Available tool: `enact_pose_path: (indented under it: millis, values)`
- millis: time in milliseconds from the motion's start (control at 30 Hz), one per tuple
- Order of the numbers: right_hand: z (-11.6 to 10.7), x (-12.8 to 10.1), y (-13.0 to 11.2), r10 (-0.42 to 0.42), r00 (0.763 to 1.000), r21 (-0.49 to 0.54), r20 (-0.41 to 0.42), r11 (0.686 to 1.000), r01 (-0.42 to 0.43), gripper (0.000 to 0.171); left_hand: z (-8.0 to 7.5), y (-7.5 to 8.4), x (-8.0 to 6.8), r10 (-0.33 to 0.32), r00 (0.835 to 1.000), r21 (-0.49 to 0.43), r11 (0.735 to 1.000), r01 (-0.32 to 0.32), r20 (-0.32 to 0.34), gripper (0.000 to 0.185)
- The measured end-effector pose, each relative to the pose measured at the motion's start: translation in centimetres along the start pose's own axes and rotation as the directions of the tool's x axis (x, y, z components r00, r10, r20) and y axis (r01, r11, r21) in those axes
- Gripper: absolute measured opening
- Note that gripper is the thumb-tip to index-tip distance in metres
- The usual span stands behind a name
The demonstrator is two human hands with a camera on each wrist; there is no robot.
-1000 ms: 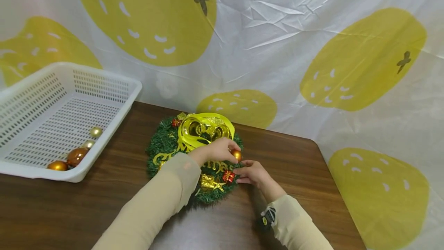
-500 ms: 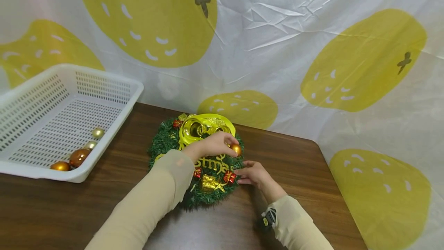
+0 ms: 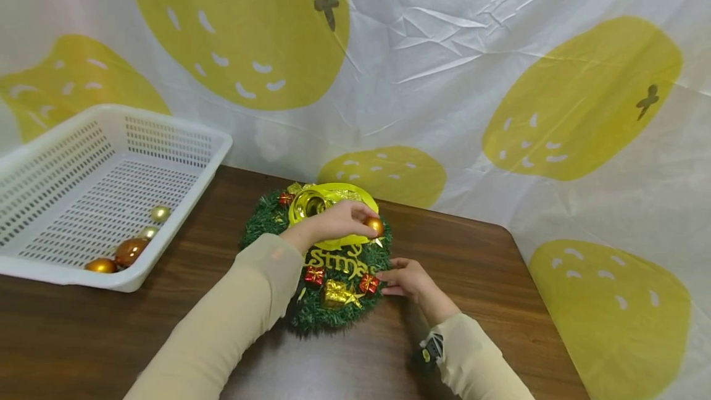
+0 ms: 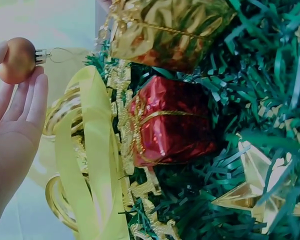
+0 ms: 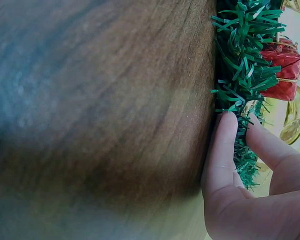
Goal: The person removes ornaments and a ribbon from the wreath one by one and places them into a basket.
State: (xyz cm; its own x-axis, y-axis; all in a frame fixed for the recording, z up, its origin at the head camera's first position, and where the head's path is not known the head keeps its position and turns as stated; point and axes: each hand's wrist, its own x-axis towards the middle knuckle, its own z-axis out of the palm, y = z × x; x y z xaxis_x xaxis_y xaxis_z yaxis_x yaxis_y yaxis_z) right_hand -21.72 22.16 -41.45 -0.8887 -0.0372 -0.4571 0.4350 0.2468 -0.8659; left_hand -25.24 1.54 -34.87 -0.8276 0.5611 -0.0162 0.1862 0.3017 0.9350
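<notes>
My left hand (image 3: pixel 344 220) pinches a shiny orange ornament ball (image 3: pixel 374 226) between thumb and fingers, over the right part of a green Christmas wreath (image 3: pixel 319 323). In the left wrist view a silver cap and thin wire loop (image 4: pixel 61 55) stick out from the ball. With thumb and fingers my right hand (image 3: pixel 411 281) grips the wreath's right edge, as the right wrist view also shows. Gold lettering (image 3: pixel 333 260), a red gift box (image 4: pixel 172 122), a gold gift box (image 3: pixel 335 293) and a gold star (image 4: pixel 257 187) decorate the wreath. My left hand partly hides its gold bells and yellow ribbon (image 3: pixel 363 195).
To the left stands a white perforated basket (image 3: pixel 216 168). In it lie two small gold balls (image 3: pixel 160 213), a brown ball (image 3: pixel 131 252) and an orange ball (image 3: pixel 101 265). Behind the wooden table (image 3: pixel 461 252) hangs a white curtain (image 3: pixel 422 91) with yellow fruit shapes.
My left hand has lifted the orange ball up and away from the wreath's right edge, uncovering more gold lettering. My right hand stays at the edge.
</notes>
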Motion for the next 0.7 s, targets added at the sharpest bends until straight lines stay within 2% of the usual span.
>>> enact_pose_path:
  millis: [267,467,700]
  values:
    - [-0.2,-0.1,0.0,-0.009,1.0,0.011,0.013,1.0,0.009,0.062,-0.8,0.2,-0.2,0.027,1.0,-0.026,0.999,-0.027,-0.002,0.043]
    - [-0.1,-0.1,0.0,-0.008,1.0,0.015,0.017,1.0,0.008,0.063,-1.6,0.2,-0.6,0.014,1.0,-0.055,0.998,-0.015,-0.012,0.045]
    - [-0.1,-0.2,0.0,-0.01,1.0,0.023,0.029,1.0,0.009,0.064,-3.2,0.3,-0.8,0.03,0.999,-0.03,0.999,-0.031,-0.036,0.047]
